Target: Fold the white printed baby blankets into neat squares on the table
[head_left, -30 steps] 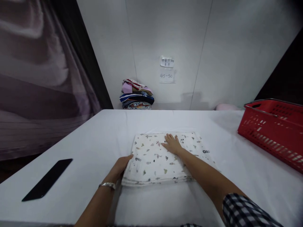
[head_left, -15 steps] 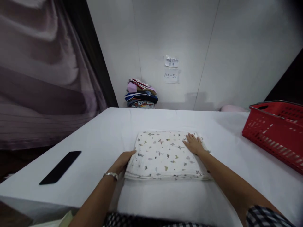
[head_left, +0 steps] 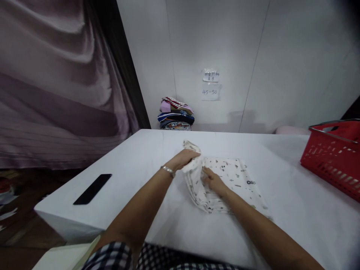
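Note:
A folded white cloth [head_left: 237, 174] with small printed plants and animals lies in several layers on the white table. Its left part stands raised and bent over toward the right. My left hand [head_left: 184, 159], with a silver bracelet at the wrist, is closed on that lifted part near its top. My right hand [head_left: 216, 183] rests on the cloth at the inside of the bend. Its fingers are stretched to the left, and their tips are partly hidden by the raised layers.
A black flat slab [head_left: 92, 189] lies on the table [head_left: 135, 157] at the left. A red plastic basket [head_left: 332, 153] stands at the right. A pile of folded fabrics [head_left: 176, 116] sits by the back wall under paper signs [head_left: 210, 92]. A mauve curtain [head_left: 56, 82] hangs at the left.
My left hand has lifted the cloth's left side and carried it up and to the right. My right hand has moved left across the cloth toward the bend. The view has shifted slightly left.

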`<state>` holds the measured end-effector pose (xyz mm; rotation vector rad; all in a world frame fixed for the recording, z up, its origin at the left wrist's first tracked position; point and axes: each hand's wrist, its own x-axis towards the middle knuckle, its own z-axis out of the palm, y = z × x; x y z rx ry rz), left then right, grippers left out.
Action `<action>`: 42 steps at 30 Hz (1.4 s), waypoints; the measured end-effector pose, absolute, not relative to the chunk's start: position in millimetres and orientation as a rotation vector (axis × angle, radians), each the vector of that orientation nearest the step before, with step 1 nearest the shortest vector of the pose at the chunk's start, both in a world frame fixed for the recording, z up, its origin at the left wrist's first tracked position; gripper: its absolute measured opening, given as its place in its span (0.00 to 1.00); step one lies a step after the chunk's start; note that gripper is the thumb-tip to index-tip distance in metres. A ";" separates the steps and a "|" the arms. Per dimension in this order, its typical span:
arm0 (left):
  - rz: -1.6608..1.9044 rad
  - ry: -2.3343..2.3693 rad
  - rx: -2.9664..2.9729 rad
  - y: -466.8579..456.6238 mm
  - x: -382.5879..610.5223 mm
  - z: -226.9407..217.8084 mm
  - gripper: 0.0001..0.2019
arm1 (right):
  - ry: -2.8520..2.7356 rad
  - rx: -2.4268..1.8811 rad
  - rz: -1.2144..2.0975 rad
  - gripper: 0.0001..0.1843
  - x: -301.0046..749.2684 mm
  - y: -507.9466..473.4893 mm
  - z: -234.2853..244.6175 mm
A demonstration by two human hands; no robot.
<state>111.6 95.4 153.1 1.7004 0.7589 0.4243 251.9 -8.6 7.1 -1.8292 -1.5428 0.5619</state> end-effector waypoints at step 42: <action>0.419 0.592 2.412 -5.8 158.5 18.4 0.18 | -0.820 -2.242 0.523 0.38 404.3 -104.1 8.0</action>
